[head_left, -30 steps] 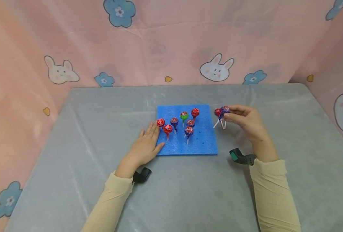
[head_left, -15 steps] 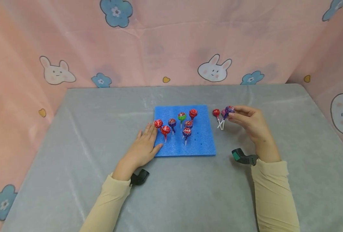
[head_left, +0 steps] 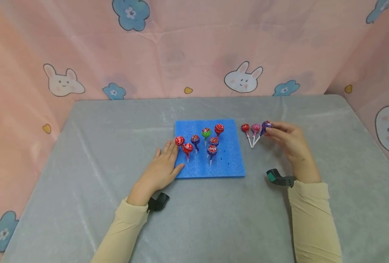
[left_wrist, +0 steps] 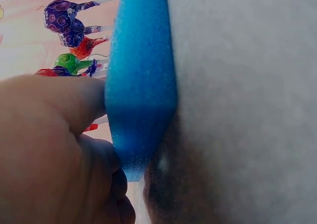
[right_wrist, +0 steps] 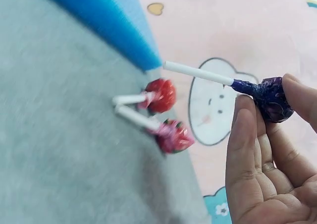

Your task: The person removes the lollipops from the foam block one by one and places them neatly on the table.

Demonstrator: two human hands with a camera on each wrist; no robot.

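Note:
My right hand (head_left: 288,140) pinches a purple-wrapped lollipop (right_wrist: 273,100) by its candy head, between thumb and fingers. Its white stick points left, as the right wrist view shows. Close by on the table lie a red lollipop (head_left: 245,128) and a pink lollipop (head_left: 255,128), their stick ends nearly meeting. On the left edge of a blue foam board (head_left: 227,170) my left hand (head_left: 159,170) rests with fingers extended. Several lollipops stand in that board by their sticks, among them a green one (head_left: 206,132), a red one (head_left: 219,128) and a purple one (head_left: 212,150).
A grey cover lies over the table (head_left: 214,219). Behind it hangs a pink curtain (head_left: 168,54) with rabbits and flowers. Small dark holes show in the foam's right part. Each wrist wears a black camera, such as the right camera (head_left: 280,179).
My right hand has moved a little right with the purple lollipop, away from the board. The pink lollipop, earlier partly hidden behind it, now shows fully. My left hand stays on the board.

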